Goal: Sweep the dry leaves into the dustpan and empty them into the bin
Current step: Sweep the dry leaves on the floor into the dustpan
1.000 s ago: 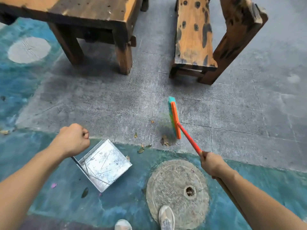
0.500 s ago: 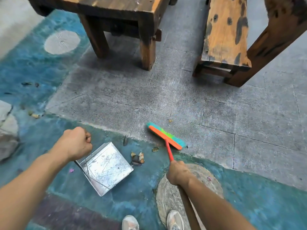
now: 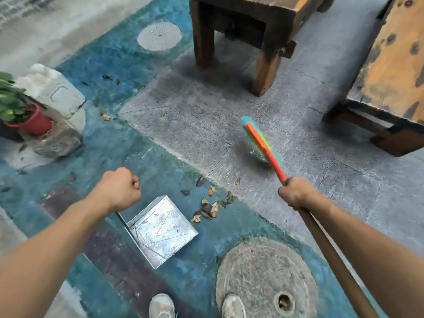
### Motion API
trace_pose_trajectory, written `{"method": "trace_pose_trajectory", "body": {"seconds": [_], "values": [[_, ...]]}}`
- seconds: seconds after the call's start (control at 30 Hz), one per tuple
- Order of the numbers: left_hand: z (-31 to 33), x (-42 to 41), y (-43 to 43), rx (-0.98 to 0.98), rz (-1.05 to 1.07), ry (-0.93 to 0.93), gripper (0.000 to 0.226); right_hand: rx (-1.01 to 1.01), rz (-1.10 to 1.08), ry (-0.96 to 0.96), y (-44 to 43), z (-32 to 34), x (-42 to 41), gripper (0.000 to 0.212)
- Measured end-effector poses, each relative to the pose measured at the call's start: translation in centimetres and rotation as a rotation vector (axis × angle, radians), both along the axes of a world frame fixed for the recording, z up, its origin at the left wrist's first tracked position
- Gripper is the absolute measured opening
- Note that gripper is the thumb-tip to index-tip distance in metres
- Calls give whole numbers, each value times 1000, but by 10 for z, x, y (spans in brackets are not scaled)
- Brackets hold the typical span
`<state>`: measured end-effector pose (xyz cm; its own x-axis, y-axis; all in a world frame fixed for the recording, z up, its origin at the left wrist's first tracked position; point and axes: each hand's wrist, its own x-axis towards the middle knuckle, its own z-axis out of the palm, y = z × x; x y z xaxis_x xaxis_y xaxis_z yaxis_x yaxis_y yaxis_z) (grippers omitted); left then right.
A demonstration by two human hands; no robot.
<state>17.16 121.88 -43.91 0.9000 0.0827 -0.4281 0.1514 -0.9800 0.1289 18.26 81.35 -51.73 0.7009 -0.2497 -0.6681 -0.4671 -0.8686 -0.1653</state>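
Your right hand point(image 3: 296, 193), gripping the broom point(image 3: 261, 143), has swung it off the leaves point(image 3: 210, 208) (heaped beside the dustpan point(image 3: 160, 230)); left hand point(image 3: 119, 188) clenches the dustpan's handle.

Item count, 1 view:
- 2 hands: left hand point(image 3: 119, 189), right hand point(image 3: 296, 193).
- 1 broom point(image 3: 261, 143).
- 1 dustpan point(image 3: 160, 230).
- dry leaves point(image 3: 211, 208): approx. 10 in the main group, plus a few singles elsewhere; exact qty not readable.
- 2 wooden furniture pcs: table point(image 3: 267, 63), bench point(image 3: 390, 65).
- 2 round floor covers: near cover point(image 3: 266, 276), far cover point(image 3: 160, 36).
- 2 shoes: left shoe point(image 3: 161, 305), right shoe point(image 3: 232, 306).
- 1 potted plant point(image 3: 29, 120).
- 1 white stone block point(image 3: 52, 90).
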Motion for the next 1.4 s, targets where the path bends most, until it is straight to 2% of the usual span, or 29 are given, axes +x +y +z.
{"method": "trace_pose_trajectory", "body": {"seconds": [0.17,0.33,0.43,0.57,0.8,0.97,1.13,1.2,1.3,1.4], "values": [[-23,-20,11,-46,75,56,38,4,-33,68,20,-37,27,26],[-31,-41,35,-84,165,53,34,58,3,165,86,-51,-3,26],[-30,-54,47,-111,214,64,37,156,38,193,132,-43,-26,13],[-24,-78,76,-144,237,33,35,287,-55,176,184,-25,-57,16],[-11,-116,133,-173,289,32,36,341,-40,248,190,27,-59,15],[-15,-137,161,-180,335,30,33,236,45,182,197,41,-17,23],[-26,-150,173,-173,349,39,23,-14,245,85,247,-3,-8,26],[-33,-155,178,-166,339,57,21,-24,270,120,267,-23,-21,21],[-41,-158,188,-143,337,69,22,3,304,175,286,-44,-43,27],[-42,-158,195,-140,353,58,28,109,273,215,294,-40,-70,19]]}}
